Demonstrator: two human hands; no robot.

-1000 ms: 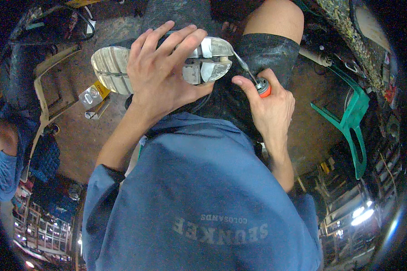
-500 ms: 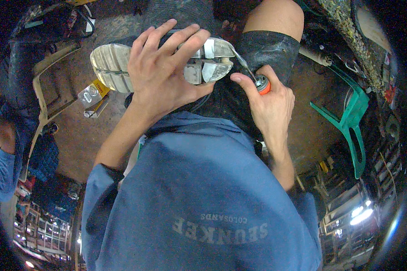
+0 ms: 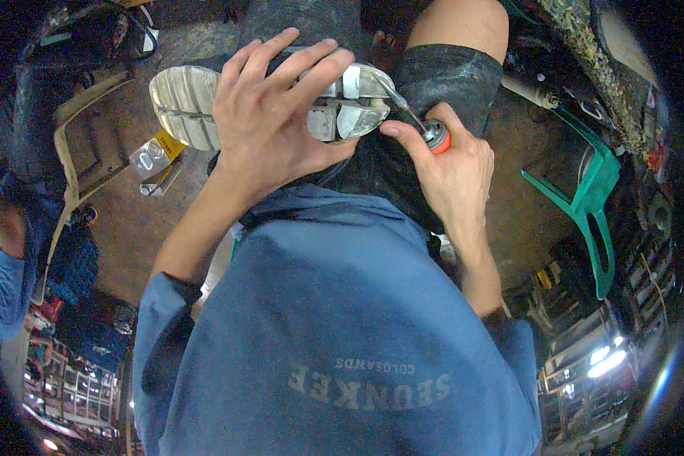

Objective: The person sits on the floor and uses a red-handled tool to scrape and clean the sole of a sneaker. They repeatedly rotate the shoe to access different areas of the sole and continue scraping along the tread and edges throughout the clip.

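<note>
A shoe [image 3: 186,106] lies sole up across my lap, its pale, worn tread facing me. My left hand [image 3: 270,110] is spread over the middle of the sole, with the thumb along the near edge, gripping the shoe. From the right, my right hand [image 3: 460,171] is closed around the orange and grey handle of an awl [image 3: 435,137]. Its slim metal shank slants up and left to the right end of the sole. The tip meets the rim there; whether it has gone in, I cannot tell. The shoe's upper is mostly hidden underneath.
Left of my lap, a clear and yellow package [image 3: 156,161] lies on the brown floor, near a beige chair frame [image 3: 70,171]. A green plastic chair [image 3: 596,182] stands at the right. Another person's blue sleeve [image 3: 4,262] shows at the far left.
My right hand and the awl have shifted slightly left and up, and the shank sits further over the sole's right end. The shoe and my left hand have barely moved.
</note>
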